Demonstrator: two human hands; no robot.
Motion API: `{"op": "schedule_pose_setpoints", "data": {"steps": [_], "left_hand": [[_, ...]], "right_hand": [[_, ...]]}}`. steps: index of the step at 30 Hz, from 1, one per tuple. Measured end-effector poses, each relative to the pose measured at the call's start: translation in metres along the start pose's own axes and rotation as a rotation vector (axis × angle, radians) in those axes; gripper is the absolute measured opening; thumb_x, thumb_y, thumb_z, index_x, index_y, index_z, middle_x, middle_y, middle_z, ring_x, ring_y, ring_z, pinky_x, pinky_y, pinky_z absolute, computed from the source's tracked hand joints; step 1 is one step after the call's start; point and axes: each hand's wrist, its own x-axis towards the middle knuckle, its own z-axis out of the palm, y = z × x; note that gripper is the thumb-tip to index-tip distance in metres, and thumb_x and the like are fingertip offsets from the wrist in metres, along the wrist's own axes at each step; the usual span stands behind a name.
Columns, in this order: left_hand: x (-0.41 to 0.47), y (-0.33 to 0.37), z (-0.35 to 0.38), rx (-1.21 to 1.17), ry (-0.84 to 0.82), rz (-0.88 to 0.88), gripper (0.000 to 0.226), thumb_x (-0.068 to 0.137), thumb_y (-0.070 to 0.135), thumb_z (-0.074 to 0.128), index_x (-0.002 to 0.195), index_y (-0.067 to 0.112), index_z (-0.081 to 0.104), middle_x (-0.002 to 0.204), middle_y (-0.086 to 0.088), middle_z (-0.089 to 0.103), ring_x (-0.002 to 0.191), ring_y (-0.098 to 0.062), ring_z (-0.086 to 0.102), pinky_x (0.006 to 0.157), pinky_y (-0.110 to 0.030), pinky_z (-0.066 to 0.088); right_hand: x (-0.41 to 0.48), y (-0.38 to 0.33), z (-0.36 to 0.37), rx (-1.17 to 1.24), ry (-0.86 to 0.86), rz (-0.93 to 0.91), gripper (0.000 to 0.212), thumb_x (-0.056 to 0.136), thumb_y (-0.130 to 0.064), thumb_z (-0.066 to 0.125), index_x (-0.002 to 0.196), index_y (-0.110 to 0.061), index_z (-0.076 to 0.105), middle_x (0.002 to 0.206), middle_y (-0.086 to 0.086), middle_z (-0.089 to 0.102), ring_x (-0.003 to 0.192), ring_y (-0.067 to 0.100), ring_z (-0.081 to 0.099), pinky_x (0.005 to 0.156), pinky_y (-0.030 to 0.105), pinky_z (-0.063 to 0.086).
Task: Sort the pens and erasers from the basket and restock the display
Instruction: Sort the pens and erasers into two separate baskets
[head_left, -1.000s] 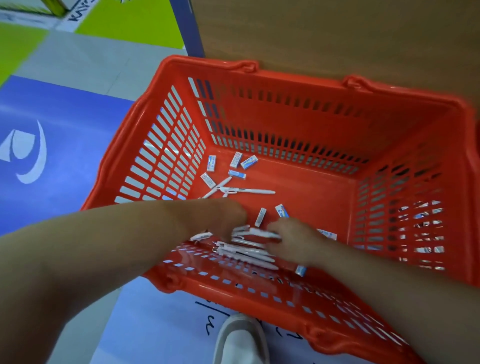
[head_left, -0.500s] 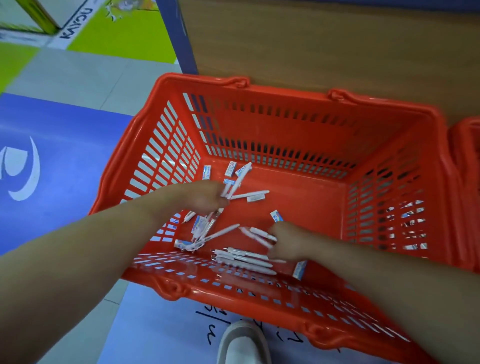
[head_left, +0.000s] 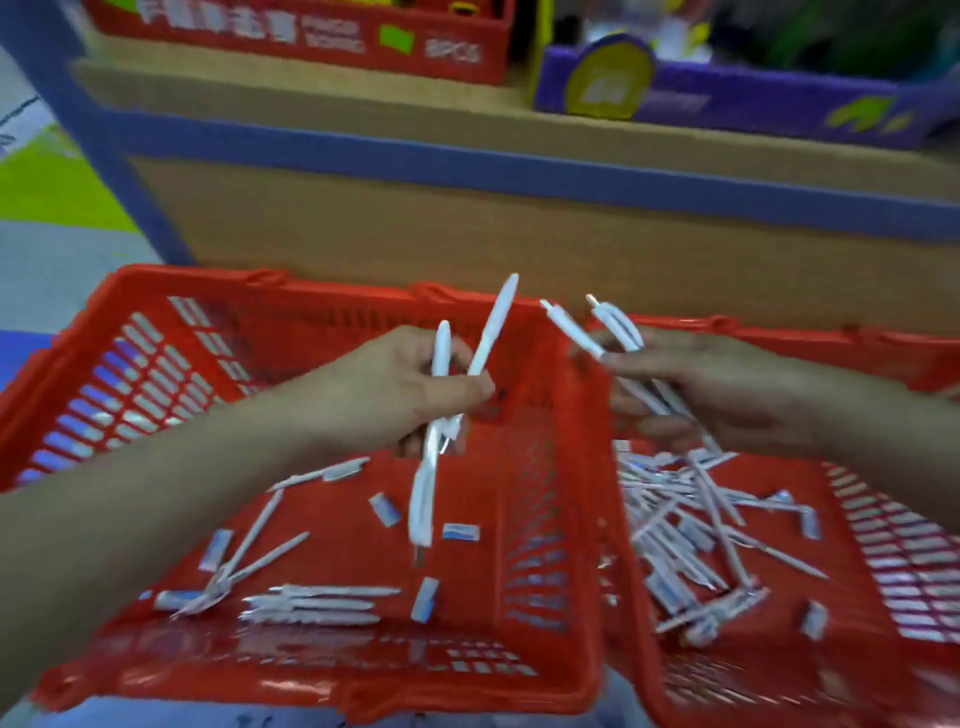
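Two red baskets stand side by side. Above the left basket (head_left: 156, 332) my left hand (head_left: 400, 389) grips two or three white pens (head_left: 483, 343), which cross between its fingers. Over the right basket (head_left: 883, 519) my right hand (head_left: 717, 389) holds a few white pens (head_left: 576, 332) with their tips pointing up and left. Loose white pens (head_left: 322, 605) and small blue-and-white erasers (head_left: 460, 531) lie on the left basket's floor. A denser heap of pens and erasers (head_left: 691, 535) fills the right basket. The picture is blurred by motion.
Behind the baskets rises a brown display stand (head_left: 467, 234) with a blue edge strip. On its shelf sit a red carton (head_left: 311, 36) and a purple carton (head_left: 727, 93). Grey, green and blue floor shows at the left.
Both hands have risen out of the left basket, each with pens gripped. The view has tilted up and right, so the second basket and the display shelf now show.
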Motion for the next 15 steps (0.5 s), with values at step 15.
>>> {"op": "schedule_pose_setpoints", "data": {"steps": [15], "left_hand": [[0.106,0.040,0.218,0.894,-0.336,-0.005,0.042,0.090,0.044,0.050,0.071,0.007,0.057,0.080,-0.008,0.064,0.090,-0.029,0.064,0.069,-0.026,0.046]], "right_hand": [[-0.048,0.204,-0.162,-0.558,0.781,-0.005,0.043,0.073,0.017,0.053,0.113,0.003,0.062,0.100,0.017,0.069,0.089,0.017,0.066,0.080,0.026,0.048]]}}
